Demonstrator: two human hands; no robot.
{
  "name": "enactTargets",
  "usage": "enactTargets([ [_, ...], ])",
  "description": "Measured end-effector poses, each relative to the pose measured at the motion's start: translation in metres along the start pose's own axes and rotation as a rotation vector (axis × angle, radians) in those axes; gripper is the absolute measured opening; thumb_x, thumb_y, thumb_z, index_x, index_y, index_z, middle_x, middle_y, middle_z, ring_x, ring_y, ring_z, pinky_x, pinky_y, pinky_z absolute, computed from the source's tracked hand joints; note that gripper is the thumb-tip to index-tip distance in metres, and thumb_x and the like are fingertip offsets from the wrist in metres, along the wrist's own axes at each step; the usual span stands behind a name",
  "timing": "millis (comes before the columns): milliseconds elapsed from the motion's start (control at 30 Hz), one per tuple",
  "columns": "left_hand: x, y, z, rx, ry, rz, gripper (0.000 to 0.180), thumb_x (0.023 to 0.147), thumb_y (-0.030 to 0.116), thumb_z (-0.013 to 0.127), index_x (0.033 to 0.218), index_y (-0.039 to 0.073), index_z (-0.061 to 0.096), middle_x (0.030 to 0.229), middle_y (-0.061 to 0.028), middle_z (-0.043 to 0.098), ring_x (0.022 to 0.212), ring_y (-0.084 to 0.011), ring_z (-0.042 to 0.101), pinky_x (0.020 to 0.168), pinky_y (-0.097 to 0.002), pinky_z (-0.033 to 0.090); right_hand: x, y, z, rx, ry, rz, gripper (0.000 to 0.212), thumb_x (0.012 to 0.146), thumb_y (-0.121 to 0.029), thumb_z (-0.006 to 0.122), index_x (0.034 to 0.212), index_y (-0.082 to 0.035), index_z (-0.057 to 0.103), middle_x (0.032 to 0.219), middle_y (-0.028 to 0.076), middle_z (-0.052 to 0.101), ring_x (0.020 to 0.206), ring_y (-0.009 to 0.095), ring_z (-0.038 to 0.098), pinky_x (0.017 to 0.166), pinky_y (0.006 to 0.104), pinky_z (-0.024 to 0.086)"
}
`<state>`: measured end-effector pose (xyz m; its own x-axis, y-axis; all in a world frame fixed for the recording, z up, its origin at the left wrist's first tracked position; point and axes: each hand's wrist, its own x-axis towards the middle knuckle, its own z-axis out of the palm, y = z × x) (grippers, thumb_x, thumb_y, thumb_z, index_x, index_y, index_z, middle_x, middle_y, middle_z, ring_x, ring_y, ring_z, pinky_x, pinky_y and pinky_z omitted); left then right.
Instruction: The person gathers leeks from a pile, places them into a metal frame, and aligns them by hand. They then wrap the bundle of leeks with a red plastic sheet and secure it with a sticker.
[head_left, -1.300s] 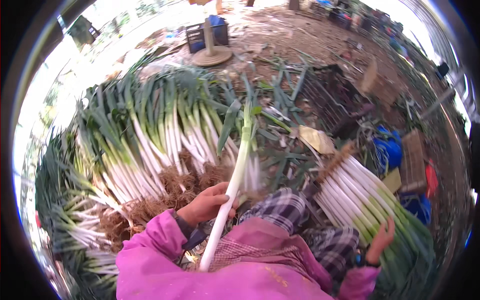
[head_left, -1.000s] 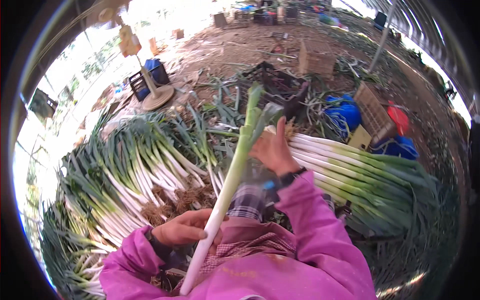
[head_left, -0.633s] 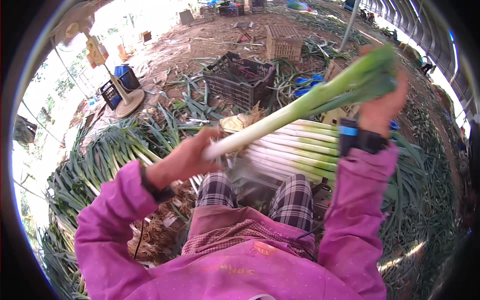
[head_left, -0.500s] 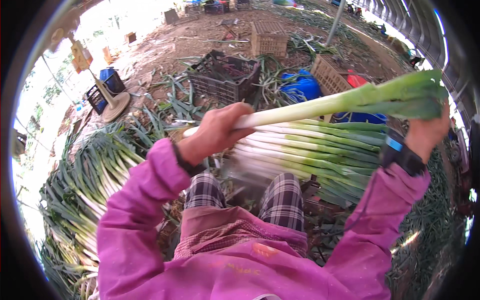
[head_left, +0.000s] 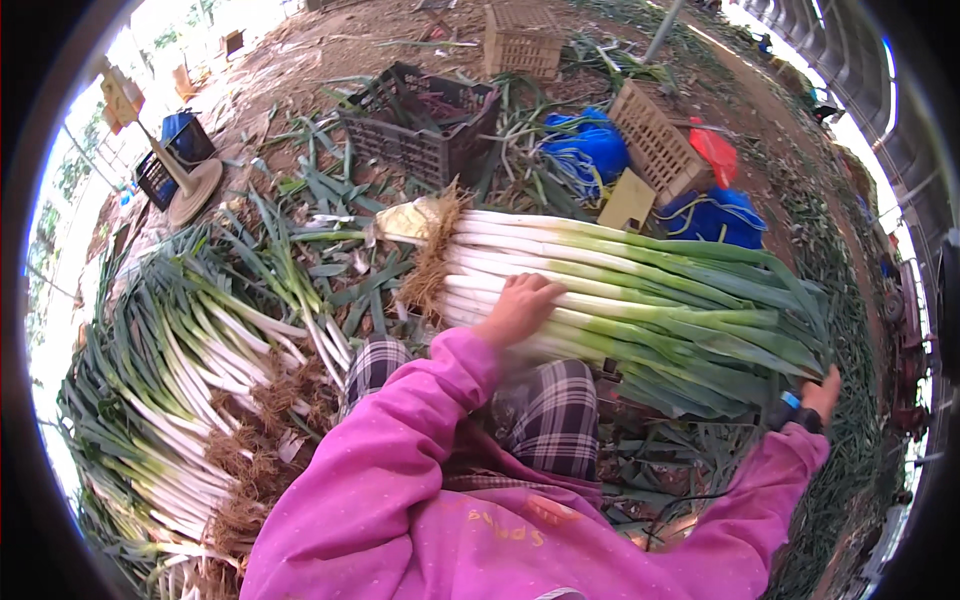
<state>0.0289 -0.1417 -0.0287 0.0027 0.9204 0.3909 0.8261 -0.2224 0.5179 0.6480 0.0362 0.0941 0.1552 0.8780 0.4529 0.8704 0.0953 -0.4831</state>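
A thick layer of leeks (head_left: 610, 288) lies across in front of my knees, brown roots to the left and green leaves to the right. My left hand (head_left: 522, 308) rests on top of the white stalks, its fingers lying over them. At the far right end, my right hand (head_left: 822, 393) closes around the leaf tips; part of its grip is hidden by the wrist and leaves. What supports the layer is mostly hidden. On the ground to my left spreads a large heap of more leeks (head_left: 190, 385), their roots toward me.
Beyond the layer stand a black crate (head_left: 425, 130), a tan crate (head_left: 522, 45) and a tilted tan crate (head_left: 655, 145). Near them lie blue sacks (head_left: 585, 150) and a red bag (head_left: 713, 153). A round-based stand (head_left: 195, 192) is at far left. Loose leaves litter the soil.
The leek held up between both hands has come down onto the layer. My left hand has moved down and right onto the stalks; my right hand has dropped to the leaf ends.
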Motion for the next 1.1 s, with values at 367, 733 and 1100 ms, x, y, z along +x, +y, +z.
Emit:
enactTargets([
  [367, 0.018, -0.034, -0.03, -0.18, -0.214, 0.102, 0.035, 0.083, 0.016, 0.063, 0.117, 0.011, 0.059, 0.098, -0.0148, 0.059, 0.093, -0.0358, 0.056, 0.083, -0.0453, 0.045, 0.035, -0.026, -0.12, -0.169, 0.579, 0.019, 0.047, 0.084, -0.027, 0.067, 0.116, 0.006, 0.059, 0.118, 0.022, 0.062, 0.104, 0.03, 0.06, 0.09, 0.04, 0.046],
  [733, 0.014, -0.036, -0.006, -0.157, -0.121, 0.098, 0.036, 0.084, 0.017, 0.063, 0.12, 0.013, 0.062, 0.108, -0.0116, 0.057, 0.105, -0.0318, 0.053, 0.094, -0.0437, 0.041, -0.155, -0.298, 0.125, 0.008, -0.308, -0.697, 0.02, 0.075, -0.009, 0.068, 0.095, -0.011, 0.07, 0.094, 0.005, 0.062, 0.094, 0.027, 0.057, 0.087, 0.0399, 0.043],
  [1100, 0.004, -0.105, -0.023, 0.256, 0.083, -0.25, 0.061, 0.088, 0.041, 0.059, 0.144, 0.023, 0.04, 0.15, -0.015, 0.03, 0.138, -0.0405, 0.024, 0.113, -0.0576, 0.016, -0.146, -0.289, 0.142, 0.087, -0.434, -0.632, 0.015, 0.074, -0.009, 0.07, 0.09, -0.011, 0.071, 0.086, 0.003, 0.061, 0.085, 0.025, 0.056, 0.077, 0.0383, 0.042],
])
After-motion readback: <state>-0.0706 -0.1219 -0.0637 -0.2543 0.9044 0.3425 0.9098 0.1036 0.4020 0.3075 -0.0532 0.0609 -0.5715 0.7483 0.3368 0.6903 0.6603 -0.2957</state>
